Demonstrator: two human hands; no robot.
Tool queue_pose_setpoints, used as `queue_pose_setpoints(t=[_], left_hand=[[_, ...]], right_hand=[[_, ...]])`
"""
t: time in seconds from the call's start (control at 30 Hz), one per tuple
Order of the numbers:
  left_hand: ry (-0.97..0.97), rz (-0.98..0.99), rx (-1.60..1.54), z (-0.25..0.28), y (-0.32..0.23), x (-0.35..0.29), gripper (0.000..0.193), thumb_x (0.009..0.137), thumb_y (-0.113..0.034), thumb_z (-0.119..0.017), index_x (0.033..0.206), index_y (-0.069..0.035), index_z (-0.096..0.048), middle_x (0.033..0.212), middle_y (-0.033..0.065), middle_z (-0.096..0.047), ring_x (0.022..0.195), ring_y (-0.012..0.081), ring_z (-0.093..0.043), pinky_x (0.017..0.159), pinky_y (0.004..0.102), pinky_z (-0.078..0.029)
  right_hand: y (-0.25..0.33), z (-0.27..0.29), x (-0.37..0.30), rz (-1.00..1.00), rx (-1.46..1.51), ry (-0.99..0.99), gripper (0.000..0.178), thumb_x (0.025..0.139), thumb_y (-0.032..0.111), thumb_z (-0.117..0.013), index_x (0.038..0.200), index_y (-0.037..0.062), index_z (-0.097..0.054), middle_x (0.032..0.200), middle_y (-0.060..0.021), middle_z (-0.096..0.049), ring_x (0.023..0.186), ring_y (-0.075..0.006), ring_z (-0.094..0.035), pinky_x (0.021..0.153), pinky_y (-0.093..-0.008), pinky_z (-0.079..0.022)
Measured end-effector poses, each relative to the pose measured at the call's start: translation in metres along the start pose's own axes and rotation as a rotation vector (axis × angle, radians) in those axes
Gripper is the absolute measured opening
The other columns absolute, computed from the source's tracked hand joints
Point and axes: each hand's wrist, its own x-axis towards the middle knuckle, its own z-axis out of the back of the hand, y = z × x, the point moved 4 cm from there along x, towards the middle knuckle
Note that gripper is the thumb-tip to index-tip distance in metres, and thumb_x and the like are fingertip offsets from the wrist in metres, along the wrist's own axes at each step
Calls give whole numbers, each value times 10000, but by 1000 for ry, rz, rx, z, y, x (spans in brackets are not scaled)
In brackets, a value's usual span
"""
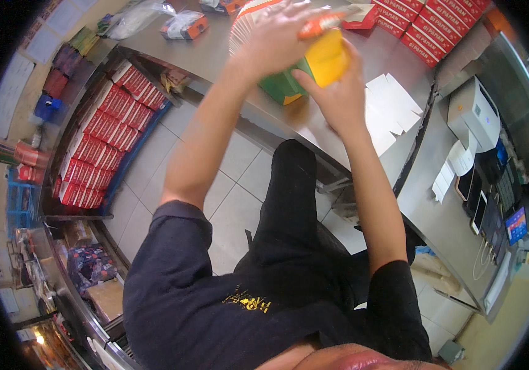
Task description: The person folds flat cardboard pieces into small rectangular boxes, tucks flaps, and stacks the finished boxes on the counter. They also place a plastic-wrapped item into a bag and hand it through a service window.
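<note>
Workroom floor point(230, 209) in pale tiles spreads below me. Across it stands my steel workbench point(181, 52); to my right, a side counter point(421, 203) bears a white printer point(474, 117), and to my left, a low shelf holds rows of red boxes point(107, 139). More red cartons point(437, 24) are stacked at the bench's far right. Nearer, white notched card point(391, 111) lies flat beside my right forearm.

At the bench's near edge is a green-and-yellow carton point(281, 86); whether it rests there or is lifted, I cannot tell. My right hand point(338, 89) curls part-closed around it, thumb on the near side, fingers behind the yellow panel. My left hand point(273, 40) is a blur above it, close to an orange item point(322, 24); I cannot tell how far open it is, or whether it grips anything.

I judge the step to be handling the carton's top. The next move seems to call for a steady right hand while the left works precisely.
</note>
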Motion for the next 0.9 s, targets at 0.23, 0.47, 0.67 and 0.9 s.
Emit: queue_pose_setpoints(t=[0.23, 0.47, 0.67, 0.9], left_hand=[[79, 428, -370, -76, 128, -37, 559, 1018, -530, -593, 1369, -100, -654, 1452, 172, -593, 1382, 347, -521, 1130, 513, -400], [-593, 213, -410, -84, 146, -61, 880, 877, -337, -817, 1584, -109, -344, 1573, 184, -425, 1435, 355, -441, 1204, 448, -354], [-406, 467, -934, -131, 165, -91, 933, 895, -376, -840, 1597, -43, -324, 1527, 163, -478, 1433, 262, -447, 1188, 432, -369], [-302, 615, -855, -123, 160, -91, 1023, 812, -485, -862, 1581, -36, -359, 1461, 184, -578, 1374, 271, -549, 1167, 420, -420]], right_hand=[[-14, -64, 22, -79, -317, 318, 965, 714, 639, -838, 1488, 160, -517, 1362, -257, -534, 1232, -421, -608, 1031, -484, -512], [-43, -59, 26, -141, -36, 330, 1012, 721, 567, -875, 1513, 106, -446, 1349, -285, -526, 1224, -416, -602, 1047, -474, -503], [-27, -58, -9, -54, -9, 100, 955, 774, 459, -875, 1501, 67, -396, 1343, -286, -493, 1280, -393, -532, 1075, -488, -470], [-42, -38, -25, -34, 164, 205, 946, 762, 362, -912, 1492, 71, -386, 1404, -246, -432, 1275, -399, -514, 1078, -503, -457]])
